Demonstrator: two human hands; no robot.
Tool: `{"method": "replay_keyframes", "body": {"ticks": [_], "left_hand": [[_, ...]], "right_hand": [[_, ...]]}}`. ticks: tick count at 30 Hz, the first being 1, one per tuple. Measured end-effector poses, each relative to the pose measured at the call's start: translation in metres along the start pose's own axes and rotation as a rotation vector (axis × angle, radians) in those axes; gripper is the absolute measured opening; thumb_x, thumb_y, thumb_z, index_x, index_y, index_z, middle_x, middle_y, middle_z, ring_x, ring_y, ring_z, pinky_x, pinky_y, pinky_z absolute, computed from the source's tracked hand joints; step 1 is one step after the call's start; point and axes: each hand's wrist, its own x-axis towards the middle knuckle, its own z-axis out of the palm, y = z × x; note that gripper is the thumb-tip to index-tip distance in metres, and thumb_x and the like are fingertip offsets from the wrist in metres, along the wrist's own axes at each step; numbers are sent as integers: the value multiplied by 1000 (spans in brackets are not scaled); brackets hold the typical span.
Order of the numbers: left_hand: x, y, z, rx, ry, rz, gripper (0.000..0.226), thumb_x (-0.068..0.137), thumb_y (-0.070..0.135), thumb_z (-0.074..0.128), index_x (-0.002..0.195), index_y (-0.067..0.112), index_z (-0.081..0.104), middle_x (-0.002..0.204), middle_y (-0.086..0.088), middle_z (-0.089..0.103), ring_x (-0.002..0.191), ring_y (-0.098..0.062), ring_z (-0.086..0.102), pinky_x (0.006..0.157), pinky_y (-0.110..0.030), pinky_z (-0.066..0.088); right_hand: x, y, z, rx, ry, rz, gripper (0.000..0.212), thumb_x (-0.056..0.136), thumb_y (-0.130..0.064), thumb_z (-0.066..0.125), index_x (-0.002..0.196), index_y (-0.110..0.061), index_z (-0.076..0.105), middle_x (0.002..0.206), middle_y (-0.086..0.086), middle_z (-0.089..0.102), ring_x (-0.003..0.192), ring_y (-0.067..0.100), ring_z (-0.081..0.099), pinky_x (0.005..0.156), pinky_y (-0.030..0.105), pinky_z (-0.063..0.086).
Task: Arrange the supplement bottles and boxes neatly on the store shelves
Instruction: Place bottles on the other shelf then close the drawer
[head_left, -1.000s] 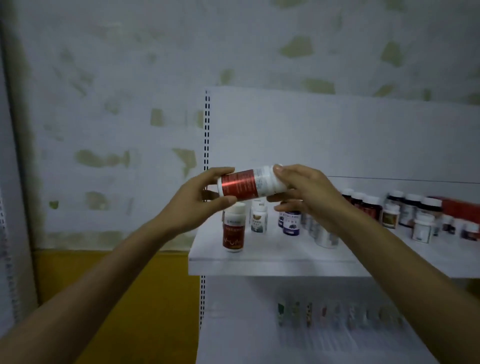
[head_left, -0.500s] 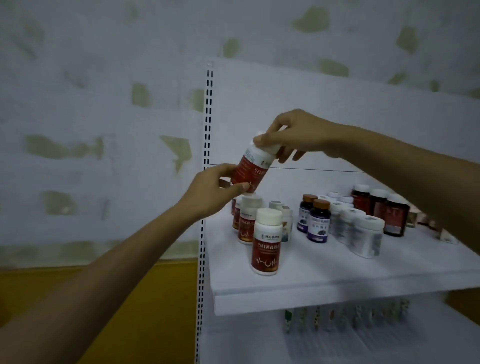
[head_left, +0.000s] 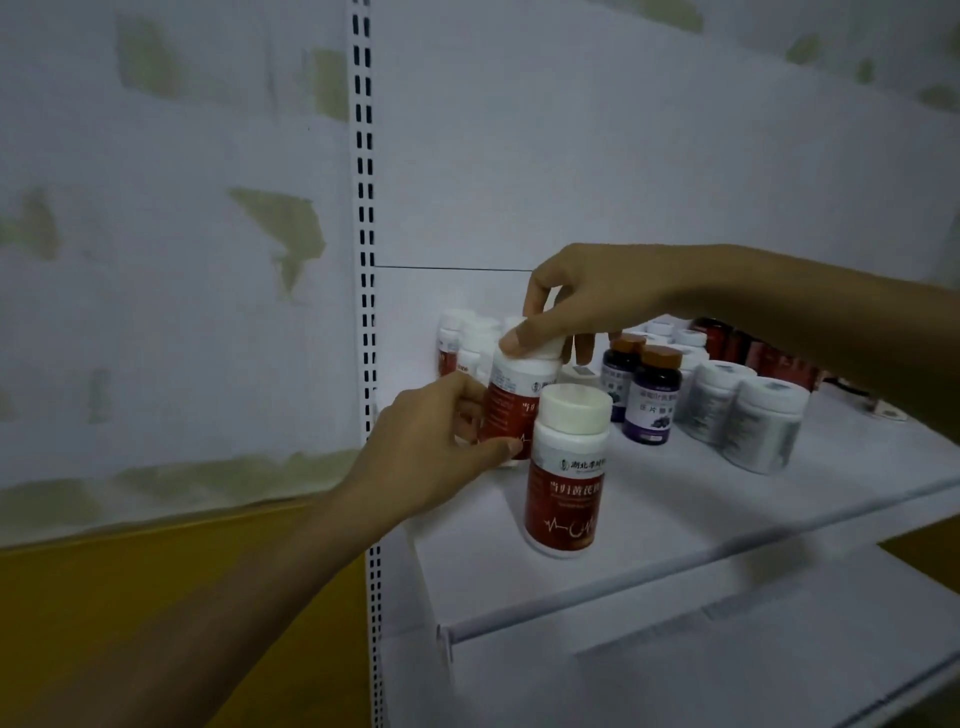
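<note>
Our right hand (head_left: 576, 306) curls over the white cap of the red-label bottle (head_left: 513, 408) and pinches it from above. Our left hand (head_left: 431, 441) wraps the lower body. The bottle is upright at the left end of the shelf (head_left: 675, 525), just behind a matching bottle (head_left: 566, 483). Half a second ago we held it tilted, higher up.

The cap of the red bottle (head_left: 511, 410) is covered by the fingers (head_left: 522, 340) of the right hand (head_left: 587, 301). Its base is hidden behind the left hand (head_left: 431, 452) and the front bottle (head_left: 566, 483). The back bottles (head_left: 460, 338) are partly hidden. Labels on the white jars (head_left: 758, 431) are blurred. The right forearm covers part of the dark boxes (head_left: 763, 358). The shelf (head_left: 701, 514) runs off the right edge.
</note>
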Motion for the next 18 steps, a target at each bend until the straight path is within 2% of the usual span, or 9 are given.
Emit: {"method": "replay_keyframes", "body": {"ticks": [4, 8, 11, 15, 18], "left_hand": [[-7, -7, 20, -14, -37, -69, 38, 70, 42, 80, 97, 34, 55, 90, 20, 63, 77, 4, 60, 74, -21, 53], [-9, -10, 28, -48, -44, -125, 35, 71, 42, 79, 94, 37, 54, 89, 21, 62, 72, 4, 61, 70, -20, 54], [-9, -11, 28, -61, -44, -126, 34, 69, 41, 79, 94, 36, 57, 88, 21, 64, 70, 7, 61, 70, -21, 55], [-10, -10, 28, -86, -26, -133, 37, 67, 39, 81, 98, 33, 62, 91, 20, 65, 72, 5, 63, 72, -24, 57], [-8, -10, 24, -94, -67, -142, 40, 66, 35, 83, 99, 37, 60, 96, 21, 65, 74, 3, 64, 73, -22, 57]], "right_hand": [[9, 8, 6, -19, -93, -8, 48, 78, -60, 60, 101, -18, 62, 91, -2, 72, 64, 7, 69, 56, 20, 54], [18, 16, 13, -2, -110, -42, 42, 80, -55, 61, 98, -17, 60, 89, -1, 70, 63, 8, 67, 53, 17, 53], [25, 21, 12, 16, -69, -68, 43, 83, -53, 60, 92, -11, 60, 82, 2, 71, 65, 11, 68, 50, 19, 51], [41, 22, 10, 15, 106, -110, 42, 84, -52, 61, 81, -10, 57, 82, 4, 69, 71, 14, 68, 51, 20, 50], [54, 15, 21, -40, 36, -105, 57, 78, -57, 65, 88, -1, 61, 83, 9, 71, 73, 20, 71, 54, 22, 56]]}}
